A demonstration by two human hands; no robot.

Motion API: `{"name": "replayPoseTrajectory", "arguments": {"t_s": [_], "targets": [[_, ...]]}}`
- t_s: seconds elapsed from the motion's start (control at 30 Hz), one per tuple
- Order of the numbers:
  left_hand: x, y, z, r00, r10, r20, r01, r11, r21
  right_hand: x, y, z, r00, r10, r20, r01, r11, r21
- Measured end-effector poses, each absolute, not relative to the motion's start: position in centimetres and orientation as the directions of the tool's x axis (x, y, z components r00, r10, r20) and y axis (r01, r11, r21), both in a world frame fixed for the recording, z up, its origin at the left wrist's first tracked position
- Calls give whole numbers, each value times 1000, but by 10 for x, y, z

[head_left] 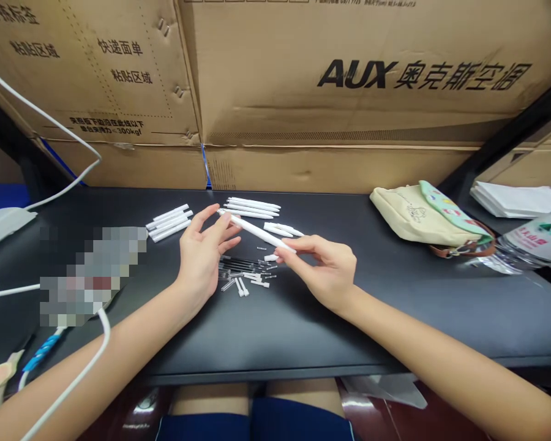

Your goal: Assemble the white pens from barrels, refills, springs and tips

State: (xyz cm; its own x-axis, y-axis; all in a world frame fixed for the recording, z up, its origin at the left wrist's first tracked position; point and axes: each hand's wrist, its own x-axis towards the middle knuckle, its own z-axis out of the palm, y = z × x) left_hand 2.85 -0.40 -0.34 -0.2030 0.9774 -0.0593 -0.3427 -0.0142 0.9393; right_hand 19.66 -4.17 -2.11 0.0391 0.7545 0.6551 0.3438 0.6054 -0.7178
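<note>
A white pen (pixel 258 231) is held slantwise above the black table, between my two hands. My left hand (pixel 205 248) pinches its upper left end between thumb and fingertips. At the lower right end, my right hand (pixel 324 263) grips the barrel with thumb and forefinger. Under the pen lie several thin dark refills (pixel 243 265) and small clear and white pen parts (pixel 241 286). Behind it, several white pens (pixel 252 207) rest side by side. White barrels (pixel 169 222) lie in a group left of my left hand, and short white pieces (pixel 282 229) lie behind the pen.
A cream pouch (pixel 401 214) sits at the right, beside a plastic water bottle (pixel 532 242) and a white paper stack (pixel 509 199). On the left are a blurred-out object (pixel 87 275), white cables (pixel 103 331) and a power strip (pixel 4 223). Cardboard boxes (pixel 303 122) stand behind the table.
</note>
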Motion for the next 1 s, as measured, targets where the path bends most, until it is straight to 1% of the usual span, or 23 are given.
{"name": "replayPoseTrajectory", "arguments": {"t_s": [0.1, 0.23, 0.4, 0.5, 0.67, 0.83, 1.0], "targets": [[29, -4, -3, -208, 976, -60, -346, -17, 938, 197, -41, -22, 40, 759, 650, 337, 602, -724], [28, -2, -4, -183, 979, -94, -364, 21, 931, 198, -41, -23, 28, 756, 654, 340, 608, -717], [27, -1, -3, -171, 983, -67, -383, -4, 924, 200, -41, -22, 38, 766, 641, 325, 597, -733], [26, 0, -4, -157, 983, -90, -399, 20, 917, 200, -41, -22, 32, 777, 629, 325, 587, -741], [25, 1, -5, -149, 986, -79, -418, 10, 908, 199, -40, -22, 31, 748, 663, 325, 620, -714], [25, 0, -5, -156, 985, -79, -412, 7, 911, 200, -36, -26, 23, 668, 744, 331, 697, -636], [25, 1, -6, -171, 984, -54, -409, -21, 912, 200, -35, -27, 12, 667, 745, 342, 698, -630]]}}
